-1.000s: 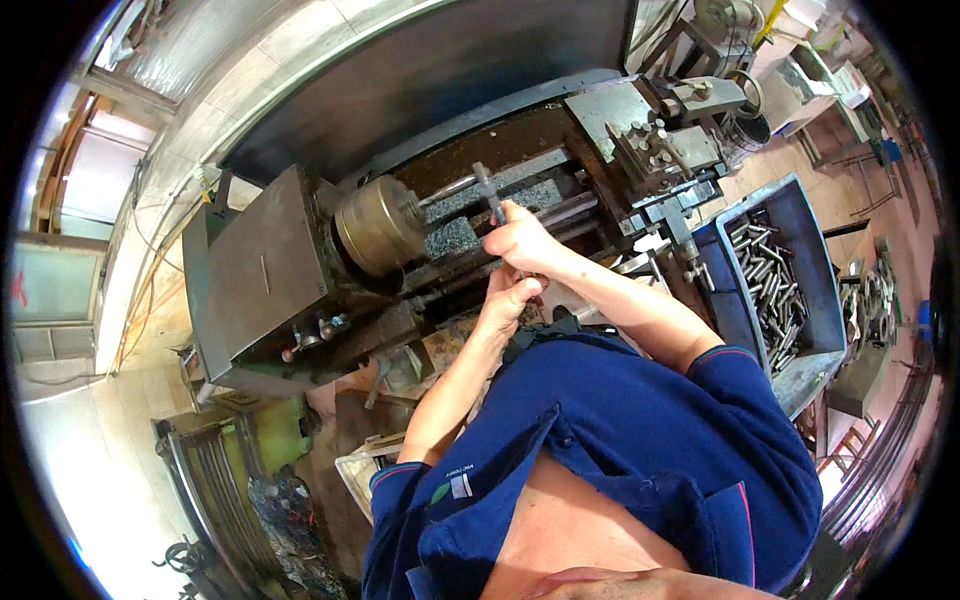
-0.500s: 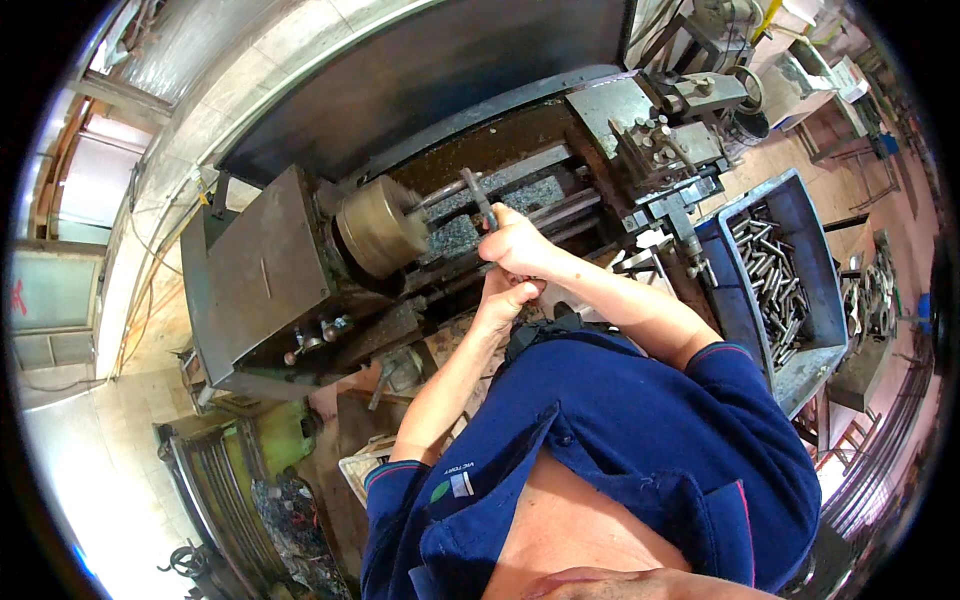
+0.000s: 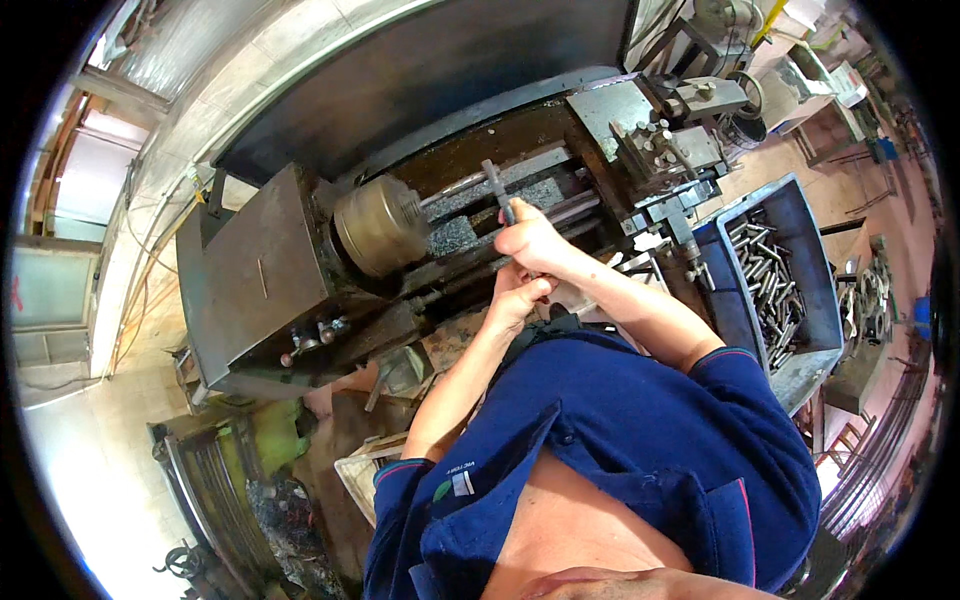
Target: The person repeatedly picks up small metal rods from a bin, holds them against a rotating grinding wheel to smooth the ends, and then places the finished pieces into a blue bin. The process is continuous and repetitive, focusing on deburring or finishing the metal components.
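My right hand is closed around a narrow grey metal bar, file-like in shape; its far end points away from me over the lathe bed. Close below it, my left hand is closed, fingers curled near my right wrist. Whether it grips the near end of the same bar is hidden. Left of both hands, apart from them, is the round brass-coloured lathe chuck. Metal shavings lie on the bed between the chuck and my right hand.
The headstock with its levers stands at left. A carriage with tool post sits right of my hands. Near my right arm, a blue bin holds many metal pins. A dark splash guard rises behind.
Both hands and the bar have shifted slightly right, away from the chuck. The chuck's front, blurred earlier, looks sharper now.
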The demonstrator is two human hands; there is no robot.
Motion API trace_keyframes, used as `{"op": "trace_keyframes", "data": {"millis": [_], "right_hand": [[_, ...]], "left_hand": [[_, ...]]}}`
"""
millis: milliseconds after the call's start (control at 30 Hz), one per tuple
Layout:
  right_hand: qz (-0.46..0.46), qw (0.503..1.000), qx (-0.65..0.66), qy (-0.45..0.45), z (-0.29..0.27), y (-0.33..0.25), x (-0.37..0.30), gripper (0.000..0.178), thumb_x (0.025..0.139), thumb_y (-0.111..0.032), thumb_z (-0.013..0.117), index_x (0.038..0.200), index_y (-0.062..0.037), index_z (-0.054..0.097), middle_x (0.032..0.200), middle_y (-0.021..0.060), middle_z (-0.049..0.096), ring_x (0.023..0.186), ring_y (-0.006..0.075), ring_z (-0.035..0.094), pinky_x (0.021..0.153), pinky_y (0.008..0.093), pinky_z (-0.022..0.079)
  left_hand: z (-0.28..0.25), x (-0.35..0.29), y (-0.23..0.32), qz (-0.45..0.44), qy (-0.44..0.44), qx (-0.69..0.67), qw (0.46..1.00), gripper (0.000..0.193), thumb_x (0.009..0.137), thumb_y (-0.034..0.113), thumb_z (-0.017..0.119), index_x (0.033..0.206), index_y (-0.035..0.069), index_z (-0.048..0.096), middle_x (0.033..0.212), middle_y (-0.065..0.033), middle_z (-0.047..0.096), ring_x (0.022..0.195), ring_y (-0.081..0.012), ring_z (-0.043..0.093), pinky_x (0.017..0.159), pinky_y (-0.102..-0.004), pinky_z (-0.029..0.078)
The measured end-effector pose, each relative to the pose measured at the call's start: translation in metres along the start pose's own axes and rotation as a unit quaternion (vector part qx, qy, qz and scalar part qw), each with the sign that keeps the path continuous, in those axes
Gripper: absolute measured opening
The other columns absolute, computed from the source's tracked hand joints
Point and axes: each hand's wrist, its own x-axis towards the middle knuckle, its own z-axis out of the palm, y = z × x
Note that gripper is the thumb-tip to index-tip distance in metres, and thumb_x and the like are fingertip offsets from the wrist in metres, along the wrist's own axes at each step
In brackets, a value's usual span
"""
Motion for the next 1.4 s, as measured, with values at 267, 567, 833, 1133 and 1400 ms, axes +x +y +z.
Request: {"op": "trace_keyframes", "data": {"millis": [267, 567, 833, 1133, 1400], "right_hand": [[0.005, 0.999, -0.036, -0.025, 0.004, -0.011, 0.0, 0.026, 0.06, -0.011, 0.057, 0.082, -0.0018, 0.046, 0.071, 0.0082, 0.048, 0.067, 0.0177, 0.046, 0.059, 0.0309, 0.039], [0.023, 0.998, 0.023, -0.049, -0.001, -0.012, -0.001, 0.024, 0.06, -0.012, 0.056, 0.08, -0.0003, 0.05, 0.07, 0.0051, 0.049, 0.069, 0.0151, 0.046, 0.061, 0.0296, 0.039], [0.012, 0.998, -0.015, -0.052, 0.005, -0.012, 0.002, 0.021, 0.062, -0.013, 0.056, 0.077, -0.001, 0.049, 0.069, 0.006, 0.049, 0.069, 0.0156, 0.046, 0.061, 0.0291, 0.039], [-0.017, 0.999, 0.017, -0.045, -0.005, -0.007, -0.003, 0.028, 0.061, -0.016, 0.057, 0.08, 0.0037, 0.05, 0.071, 0.0099, 0.051, 0.07, 0.0179, 0.048, 0.062, 0.0315, 0.041], [-0.013, 0.998, 0.028, -0.063, -0.006, -0.001, 0.003, 0.027, 0.061, -0.016, 0.056, 0.078, 0.0044, 0.05, 0.071, 0.012, 0.051, 0.068, 0.0198, 0.049, 0.061, 0.0332, 0.042]], "left_hand": [[-0.007, -0.003, 0.002, 0.034, -0.014, 0.013, 0.999, 0.052, 0.063, 0.033, 0.076, 0.098, 0.001, 0.055, 0.082, -0.0039, 0.061, 0.074, -0.0125, 0.059, 0.055, -0.0247, 0.048], [0.009, -0.007, 0.021, -0.005, -0.003, 0.044, 0.999, 0.04, 0.066, 0.03, 0.07, 0.092, 0.004, 0.056, 0.079, -0.0032, 0.061, 0.076, -0.0126, 0.06, 0.055, -0.0223, 0.047], [0.006, -0.014, 0.021, 0.014, 0.031, 0.062, 0.997, 0.044, 0.065, 0.034, 0.07, 0.093, 0.004, 0.054, 0.082, -0.0022, 0.06, 0.078, -0.0131, 0.06, 0.056, -0.024, 0.047], [0.008, -0.003, 0.003, 0.044, 0.015, 0.025, 0.999, 0.04, 0.065, 0.025, 0.073, 0.092, 0.002, 0.054, 0.078, -0.0029, 0.06, 0.069, -0.0113, 0.059, 0.052, -0.0208, 0.045], [0.011, -0.003, 0.008, 0.039, 0.016, 0.032, 0.999, 0.041, 0.065, 0.028, 0.073, 0.09, 0.001, 0.055, 0.075, -0.0035, 0.059, 0.064, -0.0106, 0.058, 0.048, -0.0208, 0.044]]}}
